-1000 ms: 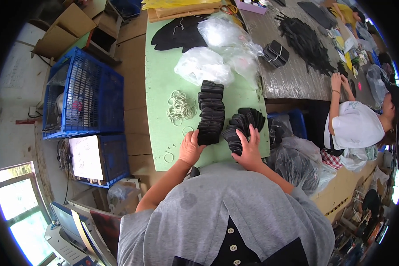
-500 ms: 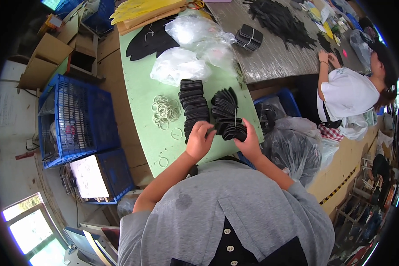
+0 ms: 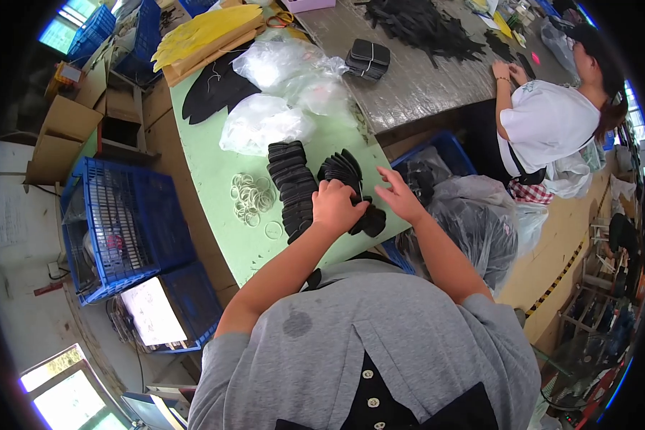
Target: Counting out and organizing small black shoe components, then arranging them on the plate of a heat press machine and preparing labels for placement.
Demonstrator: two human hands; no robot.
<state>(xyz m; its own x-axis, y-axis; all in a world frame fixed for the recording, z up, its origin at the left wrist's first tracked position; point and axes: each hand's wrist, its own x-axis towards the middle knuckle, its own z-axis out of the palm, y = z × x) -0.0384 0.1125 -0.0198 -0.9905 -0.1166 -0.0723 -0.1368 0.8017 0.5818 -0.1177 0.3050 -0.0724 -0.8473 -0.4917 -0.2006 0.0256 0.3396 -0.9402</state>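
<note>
Two rows of flat black pieces with rounded edges lie on the green table [image 3: 206, 161]. My left hand [image 3: 335, 206] is closed over the near part of the right row [image 3: 342, 169], its thumb stretched to the right; some pieces are hidden under it. Just right of that row, my right hand [image 3: 400, 198] is raised with its fingers apart and nothing in them. The left row [image 3: 292, 180] stands close beside my left hand, untouched by the right. Left of it lies a heap of pale ring-shaped bands [image 3: 253, 198], with one loose band [image 3: 273, 230] nearer me.
Crumpled clear plastic bags [image 3: 265, 125] and dark cloth [image 3: 218, 89] lie farther back. A tied black bundle [image 3: 368, 59] sits on the grey table [image 3: 408, 100], where a co-worker [image 3: 548, 122] works. Blue crates [image 3: 132, 226] stand at left, filled bags [image 3: 480, 229] at right.
My left hand has moved onto the right row. My right hand has let go of the near pieces, opened and lifted away. The view has shifted slightly.
</note>
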